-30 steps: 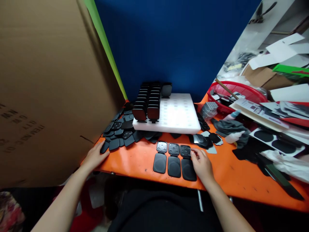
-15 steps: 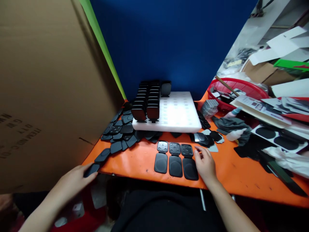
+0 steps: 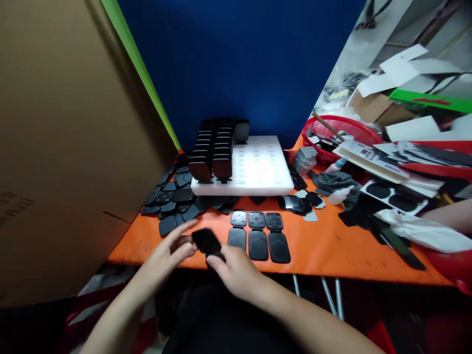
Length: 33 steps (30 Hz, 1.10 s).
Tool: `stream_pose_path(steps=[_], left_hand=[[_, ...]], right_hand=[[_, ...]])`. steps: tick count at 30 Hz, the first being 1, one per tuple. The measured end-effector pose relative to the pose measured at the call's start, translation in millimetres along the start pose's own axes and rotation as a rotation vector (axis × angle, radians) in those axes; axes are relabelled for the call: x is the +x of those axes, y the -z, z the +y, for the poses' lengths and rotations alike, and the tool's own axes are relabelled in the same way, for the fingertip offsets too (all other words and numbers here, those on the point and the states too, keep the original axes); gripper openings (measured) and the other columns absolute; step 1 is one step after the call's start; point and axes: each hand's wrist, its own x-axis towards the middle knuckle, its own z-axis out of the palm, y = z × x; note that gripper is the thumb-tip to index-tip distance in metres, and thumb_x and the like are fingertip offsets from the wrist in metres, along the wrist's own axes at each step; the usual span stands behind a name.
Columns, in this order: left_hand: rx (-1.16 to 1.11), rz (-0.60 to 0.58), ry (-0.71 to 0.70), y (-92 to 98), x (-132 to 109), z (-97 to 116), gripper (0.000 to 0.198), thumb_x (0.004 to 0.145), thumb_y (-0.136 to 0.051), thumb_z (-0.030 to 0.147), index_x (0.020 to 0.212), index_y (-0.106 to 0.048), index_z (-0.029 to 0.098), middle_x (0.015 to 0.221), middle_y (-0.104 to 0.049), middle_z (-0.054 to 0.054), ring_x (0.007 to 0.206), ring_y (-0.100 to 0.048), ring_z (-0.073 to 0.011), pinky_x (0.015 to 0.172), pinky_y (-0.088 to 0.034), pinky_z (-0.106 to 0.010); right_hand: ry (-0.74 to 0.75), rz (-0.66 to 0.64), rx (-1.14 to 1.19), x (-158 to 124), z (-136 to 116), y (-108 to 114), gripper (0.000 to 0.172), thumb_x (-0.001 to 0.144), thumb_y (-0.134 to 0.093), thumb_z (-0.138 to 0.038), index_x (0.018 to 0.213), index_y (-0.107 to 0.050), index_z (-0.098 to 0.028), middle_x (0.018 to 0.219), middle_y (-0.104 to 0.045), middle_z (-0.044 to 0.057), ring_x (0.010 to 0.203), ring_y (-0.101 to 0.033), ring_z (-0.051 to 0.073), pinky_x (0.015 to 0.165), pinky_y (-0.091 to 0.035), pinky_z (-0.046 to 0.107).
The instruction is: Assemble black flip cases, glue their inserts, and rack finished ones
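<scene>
In front of the white block [image 3: 254, 191], the right hand [image 3: 239, 273] pinches a black piece [image 3: 205, 241] between thumb and fingers. The left hand [image 3: 165, 258] is half open at that piece's left edge; I cannot tell whether it grips. Three flat black pieces [image 3: 258, 246] lie before the block, more upright pieces [image 3: 222, 167] on its left part.

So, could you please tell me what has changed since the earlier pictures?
The left hand has come rightward, away from the dark pile; the right hand has moved left from the three laid-out pieces and now grips another black piece. Those three and the white tray stayed put.
</scene>
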Motion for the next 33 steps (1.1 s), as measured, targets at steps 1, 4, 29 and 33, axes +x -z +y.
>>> stream_pose_path(steps=[1,4,29,33], left_hand=[[-0.154,0.026,0.010,-14.0,5.5,-5.0,0.055,0.074,-0.058,0.053,0.120,-0.057,0.023,0.115,-0.063,-0.010,0.112,-0.054,-0.0273,0.092,-0.043,-0.038],[-0.278,-0.145,0.107,-58.6,13.2,-24.3,0.061,0.068,-0.068,0.047,0.120,-0.053,0.019,0.107,-0.064,-0.010,0.100,-0.059,-0.0259,0.078,-0.050,-0.033],[-0.355,-0.458,0.078,-110.1,-1.0,-19.5,0.031,0.078,-0.062,0.038,0.100,-0.061,0.016,0.089,-0.068,-0.005,0.083,-0.060,-0.0212,0.073,-0.046,-0.028],[-0.331,-0.437,0.057,-111.4,2.1,-19.4,0.036,0.078,-0.062,0.038,0.108,-0.059,0.017,0.094,-0.068,-0.006,0.087,-0.061,-0.0233,0.076,-0.046,-0.030]], right_hand=[[-0.086,0.067,0.165,-1.2,5.3,3.7,0.029,0.091,-0.040,-0.040,0.099,-0.060,-0.021,0.092,-0.066,0.005,0.086,-0.060,0.020,0.076,-0.046,0.033],[-0.231,0.238,0.466,-6.2,18.8,16.9,0.038,0.090,-0.037,-0.050,0.096,-0.060,-0.020,0.092,-0.064,0.005,0.090,-0.059,0.019,0.079,-0.047,0.032],[-0.423,0.344,0.854,-18.9,33.9,73.5,0.031,0.076,-0.058,-0.047,0.072,-0.050,-0.018,0.054,-0.047,-0.006,0.039,-0.038,0.004,0.034,-0.024,0.015],[-0.383,0.376,0.776,-19.3,35.8,73.4,0.034,0.077,-0.056,-0.050,0.073,-0.050,-0.017,0.054,-0.047,-0.005,0.040,-0.040,0.005,0.035,-0.026,0.015]])
